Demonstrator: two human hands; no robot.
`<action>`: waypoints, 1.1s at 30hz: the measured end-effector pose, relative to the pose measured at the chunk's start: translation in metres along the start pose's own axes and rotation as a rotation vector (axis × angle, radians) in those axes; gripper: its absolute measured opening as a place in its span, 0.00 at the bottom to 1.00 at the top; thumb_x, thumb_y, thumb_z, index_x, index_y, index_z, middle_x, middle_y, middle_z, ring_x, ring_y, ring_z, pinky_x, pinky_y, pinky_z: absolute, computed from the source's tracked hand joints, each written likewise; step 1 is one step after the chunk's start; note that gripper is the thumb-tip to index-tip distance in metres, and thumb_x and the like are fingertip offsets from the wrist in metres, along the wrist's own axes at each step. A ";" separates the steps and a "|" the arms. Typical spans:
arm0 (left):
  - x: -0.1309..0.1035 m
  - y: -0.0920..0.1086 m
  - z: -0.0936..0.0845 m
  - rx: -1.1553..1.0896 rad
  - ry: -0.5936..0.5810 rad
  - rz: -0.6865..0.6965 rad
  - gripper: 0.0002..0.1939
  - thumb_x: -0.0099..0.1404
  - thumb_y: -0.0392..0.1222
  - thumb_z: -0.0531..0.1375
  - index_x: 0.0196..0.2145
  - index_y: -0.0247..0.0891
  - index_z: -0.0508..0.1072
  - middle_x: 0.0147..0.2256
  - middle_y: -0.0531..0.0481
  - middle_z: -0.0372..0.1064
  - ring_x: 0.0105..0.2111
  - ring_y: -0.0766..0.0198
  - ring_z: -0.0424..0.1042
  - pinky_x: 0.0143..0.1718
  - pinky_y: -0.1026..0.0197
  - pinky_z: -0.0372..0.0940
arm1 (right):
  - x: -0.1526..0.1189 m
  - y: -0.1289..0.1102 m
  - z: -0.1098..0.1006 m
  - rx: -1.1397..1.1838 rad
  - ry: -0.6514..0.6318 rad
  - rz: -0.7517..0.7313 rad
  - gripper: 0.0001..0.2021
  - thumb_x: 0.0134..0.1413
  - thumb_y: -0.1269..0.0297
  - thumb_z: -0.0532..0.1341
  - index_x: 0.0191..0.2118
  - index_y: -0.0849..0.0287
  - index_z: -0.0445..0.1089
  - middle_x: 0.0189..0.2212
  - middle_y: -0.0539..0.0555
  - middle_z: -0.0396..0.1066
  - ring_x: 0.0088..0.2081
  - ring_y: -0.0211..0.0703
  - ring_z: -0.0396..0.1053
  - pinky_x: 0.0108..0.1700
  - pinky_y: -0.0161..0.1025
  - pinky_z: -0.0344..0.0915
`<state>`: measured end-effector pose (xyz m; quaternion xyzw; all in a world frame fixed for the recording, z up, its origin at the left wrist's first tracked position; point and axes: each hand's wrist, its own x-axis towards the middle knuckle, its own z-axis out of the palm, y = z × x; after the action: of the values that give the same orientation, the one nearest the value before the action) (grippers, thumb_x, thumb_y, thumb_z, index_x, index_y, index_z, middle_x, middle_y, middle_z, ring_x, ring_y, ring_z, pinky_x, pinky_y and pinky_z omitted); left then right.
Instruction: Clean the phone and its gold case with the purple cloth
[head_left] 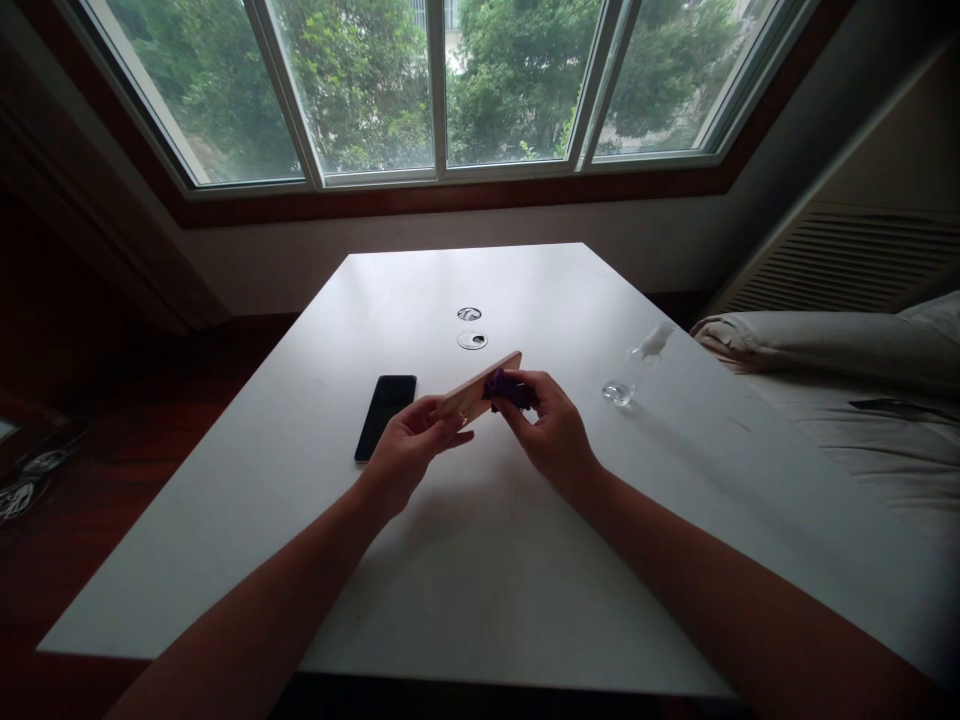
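Two bare forearms reach over a smooth, white, faintly glossy table (480, 600) toward a window with trees outside. The left hand (411, 445) grasps one end of a thin, flat, pinkish case-like piece (469, 392) with straight edges, thumb on the near side, holding it tilted above the middle of the table. The right hand (551, 425) pinches a crumpled, soft-looking dark purple cloth (506, 388) between thumb and fingers, and the cloth touches the face of the flat piece near its far end. Just beside the left hand, a black, glossy, rectangular phone (385, 415) with rounded corners lies flat on the table. To the right of the right hand, and apart from it, a clear bottle (632, 374) with a rounded base and a whitish top lies on its side. Beyond the hands, two small round metallic-looking discs (471, 340) sit on the tabletop, one behind the other. Pale, wrinkled fabric (825, 400) lies past the table's right edge.
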<state>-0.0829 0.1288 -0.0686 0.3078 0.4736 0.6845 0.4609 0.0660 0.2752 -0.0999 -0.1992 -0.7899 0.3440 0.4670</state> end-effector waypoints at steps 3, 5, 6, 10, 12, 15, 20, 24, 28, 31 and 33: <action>0.001 -0.002 -0.001 0.052 0.007 0.034 0.13 0.60 0.42 0.72 0.42 0.38 0.81 0.45 0.45 0.78 0.50 0.54 0.74 0.60 0.45 0.65 | -0.002 -0.008 0.000 0.057 -0.013 -0.046 0.17 0.63 0.64 0.65 0.56 0.51 0.69 0.48 0.57 0.75 0.46 0.50 0.76 0.49 0.52 0.76; 0.001 -0.002 -0.001 0.088 0.016 0.047 0.14 0.58 0.41 0.72 0.43 0.39 0.82 0.48 0.44 0.78 0.53 0.52 0.74 0.61 0.46 0.64 | -0.003 -0.013 -0.001 0.059 -0.010 -0.111 0.17 0.63 0.65 0.65 0.56 0.50 0.68 0.49 0.57 0.74 0.48 0.51 0.76 0.49 0.52 0.77; 0.001 -0.002 0.000 0.098 0.020 0.052 0.15 0.58 0.41 0.72 0.43 0.39 0.82 0.51 0.43 0.77 0.54 0.51 0.73 0.61 0.46 0.63 | -0.003 -0.015 -0.001 0.050 -0.009 -0.156 0.18 0.63 0.65 0.65 0.56 0.49 0.68 0.49 0.57 0.74 0.49 0.51 0.75 0.49 0.52 0.77; 0.000 -0.001 0.003 0.123 0.008 0.083 0.11 0.58 0.42 0.72 0.40 0.39 0.83 0.55 0.42 0.75 0.56 0.50 0.72 0.62 0.46 0.63 | -0.002 -0.019 -0.003 0.016 -0.041 -0.347 0.19 0.63 0.69 0.65 0.57 0.45 0.70 0.52 0.55 0.74 0.53 0.51 0.74 0.55 0.55 0.74; 0.000 0.000 0.004 0.138 0.006 0.098 0.10 0.59 0.42 0.72 0.39 0.38 0.83 0.54 0.43 0.76 0.54 0.51 0.73 0.61 0.47 0.63 | -0.001 -0.018 -0.004 -0.006 -0.067 -0.396 0.19 0.63 0.71 0.64 0.57 0.44 0.70 0.53 0.55 0.74 0.54 0.50 0.74 0.58 0.56 0.72; -0.002 0.002 0.005 0.147 0.025 0.111 0.09 0.60 0.41 0.71 0.39 0.38 0.83 0.52 0.43 0.76 0.53 0.52 0.73 0.60 0.48 0.64 | -0.001 -0.017 -0.005 -0.060 -0.096 -0.414 0.19 0.63 0.69 0.65 0.56 0.43 0.71 0.54 0.54 0.75 0.55 0.51 0.74 0.59 0.58 0.71; -0.003 0.004 0.004 0.156 0.029 0.127 0.09 0.59 0.41 0.71 0.39 0.38 0.83 0.50 0.42 0.76 0.52 0.51 0.73 0.58 0.48 0.65 | -0.001 -0.017 -0.006 -0.080 -0.171 -0.415 0.15 0.64 0.64 0.65 0.54 0.46 0.70 0.56 0.55 0.74 0.59 0.53 0.71 0.60 0.60 0.69; -0.004 0.005 0.005 0.167 0.012 0.125 0.08 0.59 0.40 0.71 0.38 0.38 0.84 0.50 0.42 0.76 0.52 0.51 0.73 0.57 0.48 0.65 | -0.001 -0.017 -0.003 -0.031 -0.160 -0.369 0.14 0.65 0.64 0.64 0.55 0.46 0.68 0.53 0.55 0.76 0.57 0.52 0.73 0.59 0.59 0.70; -0.005 0.006 0.005 0.213 0.024 0.133 0.09 0.61 0.41 0.69 0.40 0.39 0.84 0.49 0.42 0.75 0.50 0.53 0.73 0.55 0.51 0.66 | 0.001 -0.015 -0.005 -0.084 -0.074 -0.265 0.14 0.66 0.63 0.63 0.55 0.47 0.69 0.51 0.56 0.76 0.54 0.53 0.74 0.55 0.57 0.73; -0.004 0.005 0.003 0.228 0.028 0.150 0.09 0.62 0.41 0.68 0.41 0.40 0.83 0.49 0.43 0.75 0.50 0.54 0.73 0.55 0.51 0.66 | 0.004 -0.013 -0.008 -0.149 -0.040 -0.223 0.15 0.66 0.62 0.62 0.57 0.50 0.71 0.51 0.59 0.74 0.52 0.54 0.74 0.51 0.55 0.75; -0.004 0.005 0.003 0.230 0.031 0.155 0.08 0.62 0.41 0.68 0.41 0.40 0.83 0.49 0.44 0.75 0.50 0.54 0.73 0.55 0.51 0.66 | 0.004 -0.013 -0.008 -0.163 -0.069 -0.219 0.17 0.66 0.62 0.62 0.59 0.49 0.71 0.52 0.59 0.74 0.52 0.54 0.73 0.51 0.55 0.75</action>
<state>-0.0807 0.1253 -0.0628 0.3837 0.5307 0.6638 0.3613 0.0710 0.2719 -0.0853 -0.1373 -0.8479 0.2323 0.4564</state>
